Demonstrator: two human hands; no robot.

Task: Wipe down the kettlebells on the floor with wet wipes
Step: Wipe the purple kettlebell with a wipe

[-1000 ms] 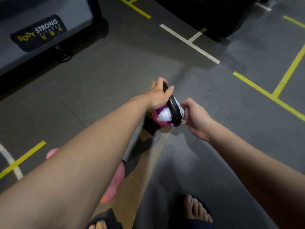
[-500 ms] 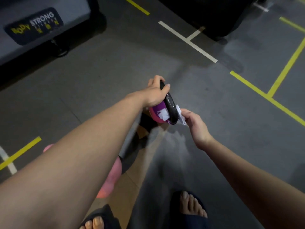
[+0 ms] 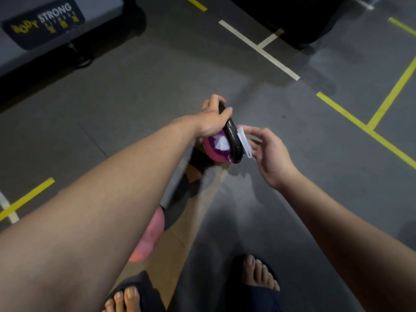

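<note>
The left hand [image 3: 211,122] is clenched round the black handle [image 3: 234,143] of the purple-pink kettlebell [image 3: 213,149], which seems lifted clear of the floor [image 3: 135,97]. A white wet wipe [image 3: 245,141] is threaded through that handle. The right hand [image 3: 270,158] meets it with loosely spread fingers; whether it pinches the wipe I cannot tell. Wiping looks mid-way: a pink kettlebell [image 3: 149,237] nearer the feet likely still waits.

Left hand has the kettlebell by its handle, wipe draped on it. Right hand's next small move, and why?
Probably pinch the free end of the wet wipe with the right hand and drag it along the handle: the wipe hangs over that black handle, the fingers look spread beside it, and the left hand grips the kettlebell steady.
</note>
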